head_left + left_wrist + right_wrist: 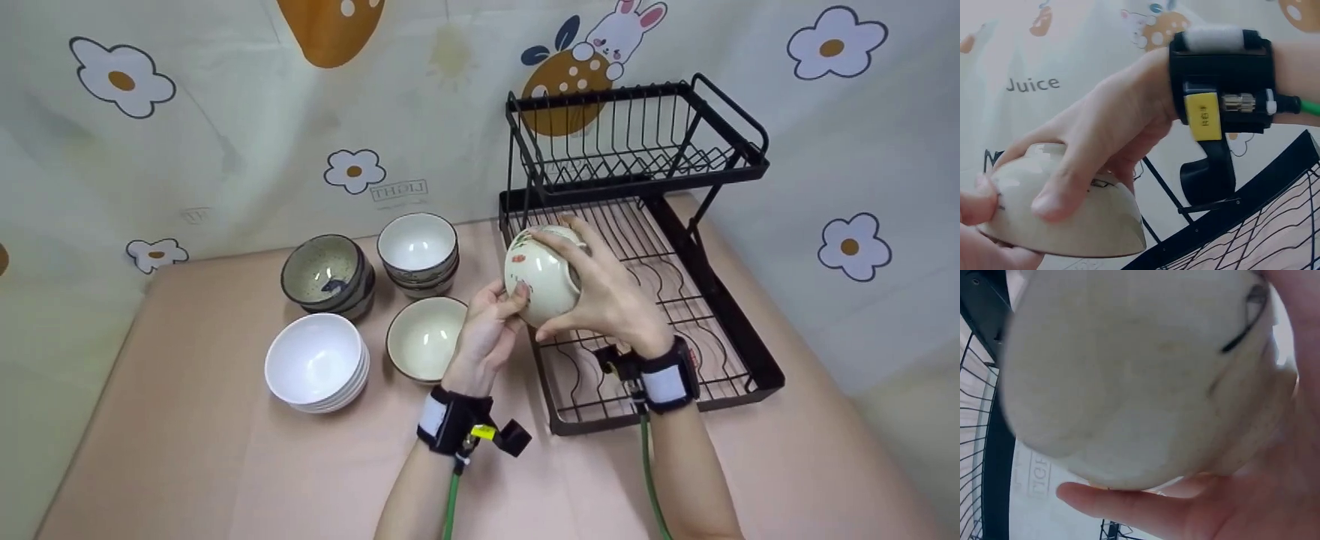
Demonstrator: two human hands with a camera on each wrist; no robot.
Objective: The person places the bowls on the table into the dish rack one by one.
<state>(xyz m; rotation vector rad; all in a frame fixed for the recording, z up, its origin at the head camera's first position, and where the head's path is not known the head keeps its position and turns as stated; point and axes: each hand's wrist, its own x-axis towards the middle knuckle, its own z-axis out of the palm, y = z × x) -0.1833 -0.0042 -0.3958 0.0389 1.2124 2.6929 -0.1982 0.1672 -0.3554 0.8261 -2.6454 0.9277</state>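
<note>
A cream bowl (536, 274) with a painted pattern is held tilted in the air, above the left edge of the black dish rack's lower tier (720, 300). My right hand (607, 292) wraps over its outside from the right. My left hand (487, 322) pinches its lower left side with thumb and fingertips. The left wrist view shows the bowl (1089, 225) under the right hand (1106, 129), with my left fingertips (977, 202) at its edge. Close up in the right wrist view, the bowl (1140, 371) fills the frame over my right palm (1252, 495).
On the pink table (187, 450) to the left sit a stack of white bowls (315, 360), a dark speckled stack (326, 274), a brown-rimmed stack (418, 247) and a single cream bowl (426, 337). The rack's upper tier (637, 142) holds nothing. A patterned cloth hangs behind.
</note>
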